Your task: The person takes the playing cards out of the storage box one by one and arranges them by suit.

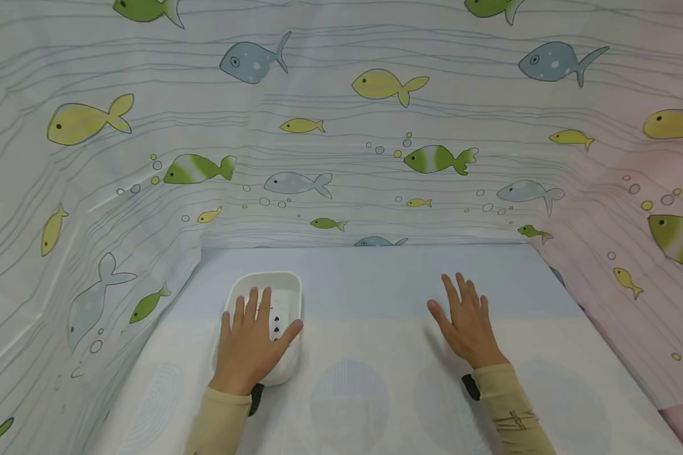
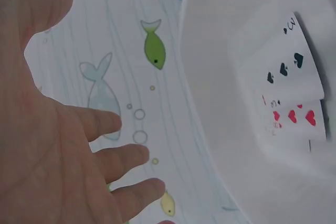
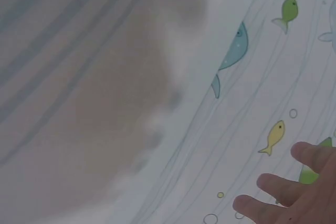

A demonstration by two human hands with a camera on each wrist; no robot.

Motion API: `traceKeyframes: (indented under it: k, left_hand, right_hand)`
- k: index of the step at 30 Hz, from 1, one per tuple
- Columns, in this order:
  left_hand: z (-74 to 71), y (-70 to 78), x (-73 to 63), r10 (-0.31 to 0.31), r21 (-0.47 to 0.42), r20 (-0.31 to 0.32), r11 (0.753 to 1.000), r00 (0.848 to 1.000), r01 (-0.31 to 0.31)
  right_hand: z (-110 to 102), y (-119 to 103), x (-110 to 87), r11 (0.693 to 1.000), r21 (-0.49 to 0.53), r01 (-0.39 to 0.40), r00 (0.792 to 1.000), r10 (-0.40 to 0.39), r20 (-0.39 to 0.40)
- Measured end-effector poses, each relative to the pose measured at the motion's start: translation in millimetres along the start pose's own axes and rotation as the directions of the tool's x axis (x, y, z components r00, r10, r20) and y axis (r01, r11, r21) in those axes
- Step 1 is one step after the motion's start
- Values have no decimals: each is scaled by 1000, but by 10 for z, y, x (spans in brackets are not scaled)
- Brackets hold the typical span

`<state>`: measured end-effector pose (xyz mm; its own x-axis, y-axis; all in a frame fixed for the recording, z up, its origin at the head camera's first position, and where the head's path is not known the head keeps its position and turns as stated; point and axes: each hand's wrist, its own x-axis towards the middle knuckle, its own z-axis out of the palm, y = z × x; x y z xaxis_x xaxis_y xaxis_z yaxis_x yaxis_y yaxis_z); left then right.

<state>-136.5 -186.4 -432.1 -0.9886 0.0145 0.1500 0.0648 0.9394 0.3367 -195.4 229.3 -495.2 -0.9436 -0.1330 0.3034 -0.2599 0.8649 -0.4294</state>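
In the head view a white tray [image 1: 291,291] stands at the left of the table. My left hand [image 1: 250,351] hovers over it with fingers spread, holding nothing. Playing cards lie in the tray, partly hidden by that hand in the head view. The left wrist view shows a three of spades [image 2: 291,69] overlapping a card with red hearts [image 2: 294,118], beyond the spread left hand [image 2: 58,145]. Off to the right, my right hand [image 1: 468,325] is raised over the table with straight fingers and nothing in it. Its fingers [image 3: 283,190] show at the lower right in the right wrist view.
The table [image 1: 370,291] has a pale cover with faint round patterns. Fish-printed sheeting [image 1: 341,151] rises along the back and both sides. The right hand casts a soft shadow on the cover.
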Motion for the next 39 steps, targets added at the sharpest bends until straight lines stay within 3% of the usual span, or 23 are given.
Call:
traceKeyframes:
  k: [6,10,14,23,30,39]
  left_hand:
    - [-134,-233,-279,-89,20,-5,996,996,89]
    - [-170,-381,-434,-163,34,33,986,986,162]
    - [-154,-477,-549,-184,26,64,983,981,183]
    - [-80,-616,-651,-212,-7,128,977,969,214]
    - [-47,-642,-662,-251,-25,200,965,947,261]
    - [-35,-674,-692,-237,-19,172,970,956,244]
  right_hand:
    - [5,-4,-2,1000,18,8,1000,-9,8]
    - [13,7,1,999,36,9,1000,-9,19]
    - [29,4,8,999,47,11,999,-12,31]
    - [74,-26,31,997,68,26,999,-28,20]
    - [103,-67,57,994,103,24,999,-28,32]
    - [168,-100,85,990,132,38,999,-40,13]
